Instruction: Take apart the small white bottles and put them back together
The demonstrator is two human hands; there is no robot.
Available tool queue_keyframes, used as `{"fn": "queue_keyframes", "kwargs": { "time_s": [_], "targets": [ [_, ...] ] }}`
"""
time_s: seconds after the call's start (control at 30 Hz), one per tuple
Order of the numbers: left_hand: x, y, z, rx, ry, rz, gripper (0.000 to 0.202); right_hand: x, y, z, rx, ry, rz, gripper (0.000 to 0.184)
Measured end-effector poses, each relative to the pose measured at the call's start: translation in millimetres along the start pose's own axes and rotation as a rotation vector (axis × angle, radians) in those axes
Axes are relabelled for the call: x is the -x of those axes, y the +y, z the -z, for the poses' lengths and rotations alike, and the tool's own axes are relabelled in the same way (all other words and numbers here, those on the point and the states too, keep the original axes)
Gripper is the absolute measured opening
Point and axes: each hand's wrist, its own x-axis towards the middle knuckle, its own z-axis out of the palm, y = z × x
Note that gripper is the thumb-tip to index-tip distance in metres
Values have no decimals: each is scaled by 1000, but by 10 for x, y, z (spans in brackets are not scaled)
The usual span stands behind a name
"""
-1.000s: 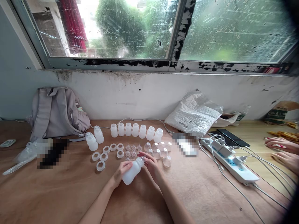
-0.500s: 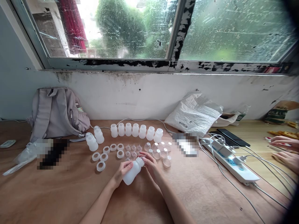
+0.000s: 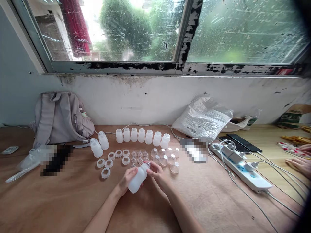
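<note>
My left hand [image 3: 126,180] is wrapped round a small white plastic bottle [image 3: 136,179], held tilted just above the brown table. My right hand [image 3: 157,172] pinches at the bottle's neck, fingers closed on a small clear part I cannot make out. Just beyond lie white screw rings [image 3: 109,163], clear nipples [image 3: 139,156] and clear dome caps [image 3: 167,158]. A row of several empty white bottles [image 3: 142,136] stands behind them, and two capped bottles [image 3: 99,145] stand to the left.
A grey backpack [image 3: 60,116] leans on the wall at left, a white plastic bag [image 3: 202,117] at right. A white power strip [image 3: 243,170] with cables and a dark phone [image 3: 244,142] lie right. Another person's hands [image 3: 300,160] rest at the far right edge.
My hands and the bottle have stayed almost in place; the right fingers shifted slightly at the neck. The other person's hands at the right moved farther toward the edge.
</note>
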Motion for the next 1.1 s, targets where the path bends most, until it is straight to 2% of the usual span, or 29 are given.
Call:
{"fn": "queue_keyframes", "kwargs": {
  "time_s": [0.1,0.17,0.3,0.37,0.47,0.53,0.57,0.67,0.73,0.8,0.87,0.97,1.1],
  "targets": [
    [-16,-12,-5,-146,48,-158,43,-29,38,17,61,64,-2,34],
    [-17,-13,-12,-183,71,-210,42,-33,46,22,58,61,4,33],
    [1,-18,-23,-141,13,-122,43,-14,27,10,-47,5,20,37],
    [6,-32,-35,-195,-8,-100,41,-18,32,3,-49,12,15,37],
    [6,-56,-75,-358,107,-183,37,-38,59,-6,20,102,24,27],
    [13,-62,-107,-386,173,-218,36,-40,68,-14,21,120,37,24],
    [23,-59,-122,-347,155,-187,36,-33,66,-17,-4,100,37,25],
    [68,-41,-150,-67,-44,23,39,7,45,-12,-152,-51,-21,35],
    [100,-32,-158,134,-141,108,43,30,37,6,-256,-154,-64,39],
    [120,-33,-162,256,-168,118,46,37,40,29,-312,-217,-78,42],
    [119,-42,-167,288,-164,118,46,30,51,47,-317,-223,-76,44],
    [88,-56,-177,133,-80,66,39,14,58,46,-264,-146,-58,42],
    [57,-53,-204,-349,141,-161,32,9,54,5,-156,2,0,38]
  ]
}}
